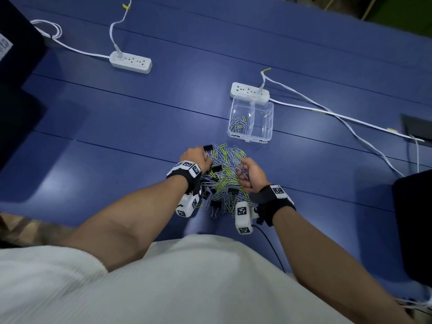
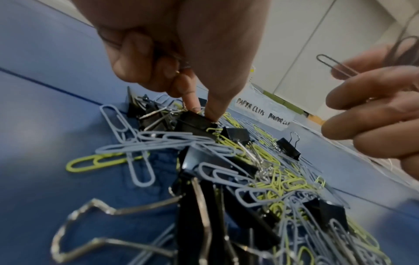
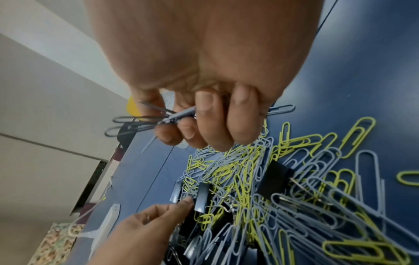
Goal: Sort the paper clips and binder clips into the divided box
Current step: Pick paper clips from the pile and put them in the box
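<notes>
A mixed pile (image 1: 222, 181) of grey-blue and yellow-green paper clips and black binder clips lies on the blue table in front of me. My left hand (image 1: 207, 157) is at the pile's left edge. Its thumb and forefinger (image 2: 201, 111) pinch a black binder clip (image 2: 195, 125). My right hand (image 1: 243, 170) hovers over the pile's right side and grips a bunch of grey-blue paper clips (image 3: 140, 122). Beyond the pile stands the clear divided box (image 1: 271, 118), with paper clips (image 1: 238, 125) in its left compartment. Handwritten labels (image 2: 250, 107) mark its front.
A white power strip (image 1: 250, 91) touches the box's far side, and another (image 1: 131, 61) lies far left. White cables (image 1: 339, 116) run right across the table. Dark objects stand at the left edge (image 1: 18, 90) and the right edge (image 1: 413, 225).
</notes>
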The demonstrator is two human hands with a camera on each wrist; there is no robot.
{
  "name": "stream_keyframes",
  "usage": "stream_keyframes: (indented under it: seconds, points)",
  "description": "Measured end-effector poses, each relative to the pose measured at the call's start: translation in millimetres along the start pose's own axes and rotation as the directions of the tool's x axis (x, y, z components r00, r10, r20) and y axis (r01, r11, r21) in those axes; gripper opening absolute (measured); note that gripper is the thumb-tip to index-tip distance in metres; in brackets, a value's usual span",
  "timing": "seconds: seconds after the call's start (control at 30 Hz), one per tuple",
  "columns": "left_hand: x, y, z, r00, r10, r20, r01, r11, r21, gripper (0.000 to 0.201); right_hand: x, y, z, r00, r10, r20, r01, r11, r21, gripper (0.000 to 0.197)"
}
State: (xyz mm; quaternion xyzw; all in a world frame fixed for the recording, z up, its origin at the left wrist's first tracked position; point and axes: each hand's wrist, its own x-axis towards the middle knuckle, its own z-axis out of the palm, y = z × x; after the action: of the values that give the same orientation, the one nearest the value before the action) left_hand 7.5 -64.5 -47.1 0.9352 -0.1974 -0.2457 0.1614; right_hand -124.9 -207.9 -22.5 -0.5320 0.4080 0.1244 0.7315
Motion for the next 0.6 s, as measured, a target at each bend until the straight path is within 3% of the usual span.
stream_keyframes:
  seconds: [0.23,0.37,0.6]
  points:
    - [1,-12,0,0.992,0.113,0.061,-0.113,0.994,-0.007,0.02,-5,-1,1,0.996,0.002,0.085,-0.014,0.99,0.14,0.032]
    - [-2,-20,-1,0.992,0.125,0.0,-0.124,0.986,-0.111,0.013,-8,2,2,0.992,-0.037,0.117,0.002,0.959,0.284,0.029]
    - [-13,-22,-8,0.994,0.101,-0.04,-0.107,0.974,-0.198,0.017,-9,1,6,0.994,-0.037,0.102,0.0,0.94,0.341,0.027]
